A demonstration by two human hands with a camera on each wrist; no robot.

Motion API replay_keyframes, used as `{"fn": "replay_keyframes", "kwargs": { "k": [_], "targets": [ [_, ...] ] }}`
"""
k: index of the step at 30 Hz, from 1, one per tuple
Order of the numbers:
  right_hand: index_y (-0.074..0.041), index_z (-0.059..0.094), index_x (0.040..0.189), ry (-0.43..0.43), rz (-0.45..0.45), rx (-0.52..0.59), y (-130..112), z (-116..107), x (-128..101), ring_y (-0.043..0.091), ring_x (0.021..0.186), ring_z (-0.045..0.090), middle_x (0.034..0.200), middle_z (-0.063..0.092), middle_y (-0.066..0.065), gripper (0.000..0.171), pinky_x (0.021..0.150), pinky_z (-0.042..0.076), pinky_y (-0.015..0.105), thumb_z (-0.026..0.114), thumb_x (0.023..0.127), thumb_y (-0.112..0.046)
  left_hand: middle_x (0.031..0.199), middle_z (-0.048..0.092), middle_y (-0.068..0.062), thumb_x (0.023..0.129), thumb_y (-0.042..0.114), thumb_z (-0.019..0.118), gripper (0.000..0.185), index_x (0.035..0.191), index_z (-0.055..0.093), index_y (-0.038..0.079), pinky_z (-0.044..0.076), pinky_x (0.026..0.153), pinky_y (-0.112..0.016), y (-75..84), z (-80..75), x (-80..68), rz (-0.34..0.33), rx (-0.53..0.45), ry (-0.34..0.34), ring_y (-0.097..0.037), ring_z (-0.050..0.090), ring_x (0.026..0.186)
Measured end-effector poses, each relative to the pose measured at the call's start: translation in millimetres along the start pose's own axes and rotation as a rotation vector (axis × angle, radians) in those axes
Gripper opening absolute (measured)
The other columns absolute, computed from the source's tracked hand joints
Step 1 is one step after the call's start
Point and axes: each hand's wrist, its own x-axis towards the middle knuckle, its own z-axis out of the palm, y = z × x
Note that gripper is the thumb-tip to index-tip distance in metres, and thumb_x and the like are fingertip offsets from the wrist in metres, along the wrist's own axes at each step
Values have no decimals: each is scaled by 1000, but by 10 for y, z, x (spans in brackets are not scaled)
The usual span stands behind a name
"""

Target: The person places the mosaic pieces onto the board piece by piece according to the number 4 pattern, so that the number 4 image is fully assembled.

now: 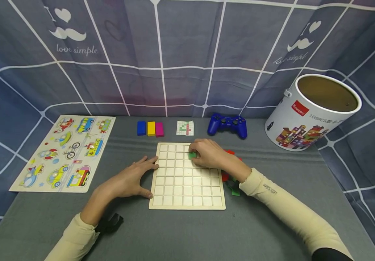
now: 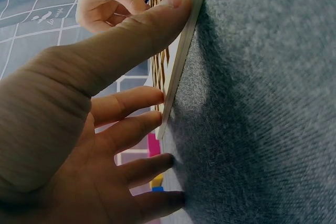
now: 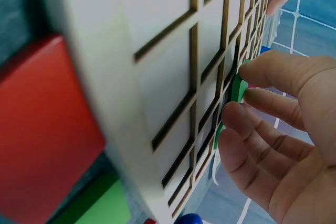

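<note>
- Left hand (image 1: 132, 180) — nearest to camera, flat on the table (image 1: 180, 235) at the board's left edge, fingers spread and straight. Thumb tip (image 2: 176, 1) and fingertips touch the edge; holds nothing, seems to steady the board.
- Board (image 1: 187, 203) — wooden grid tray, lies flat, roughly square so no real long axis. Near edge faces the person, sides run straight away from them.
- Progress, as I judge it: barely begun. Every cell in view looks bare except where the right hand works, approx. the top rows, right of centre.
- Right hand (image 1: 208, 154) — fingers curled, pinching a green tile (image 1: 192, 155) onto the board. In the wrist view the tile (image 3: 239, 87) is tilted, one edge at the grid — not yet seated.
- Tile too small and covered to give a long axis.
- Red and green pieces (image 1: 231, 181) lie just right of the board, partly under the wrist — these are left to place.
- Beyond: pattern card (image 1: 185, 128), three blocks (image 1: 150, 128), controller (image 1: 227, 125), bucket (image 1: 311, 116); vehicle puzzle (image 1: 65, 152) to the left.
</note>
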Motion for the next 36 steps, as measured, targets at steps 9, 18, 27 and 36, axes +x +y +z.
{"fn": "replay_keyframes", "kwargs": {
  "k": [9,18,27,36],
  "targets": [
    [-13,71,89,-16,-43,-56,-72,30,93,12,68,50,84,58,0,6,55,42,29,75,85,-13,163,27,-9,66,32,95,91,143,53,5,18,112,-69,4,1,6,2,-1,-1,-43,16,148],
    [-14,69,84,-64,-37,-54,-126,9,141,12,70,52,86,61,0,8,59,45,28,76,88,-11,162,28,-9,66,32,95,91,142,54,5,19,112,-69,2,5,-1,9,-8,2,-43,16,148],
    [-7,75,110,-18,-31,21,-20,-117,44,18,90,67,110,70,6,20,69,55,31,74,91,-14,162,28,-10,66,31,95,92,143,53,5,18,112,-69,6,12,1,12,-15,4,-43,16,148],
    [-6,75,105,57,15,43,151,-241,-295,10,70,60,94,69,2,16,60,51,28,72,91,-12,163,27,-9,66,30,95,92,143,52,5,17,112,-69,10,0,13,3,-13,0,-42,15,149]
  ]
}}
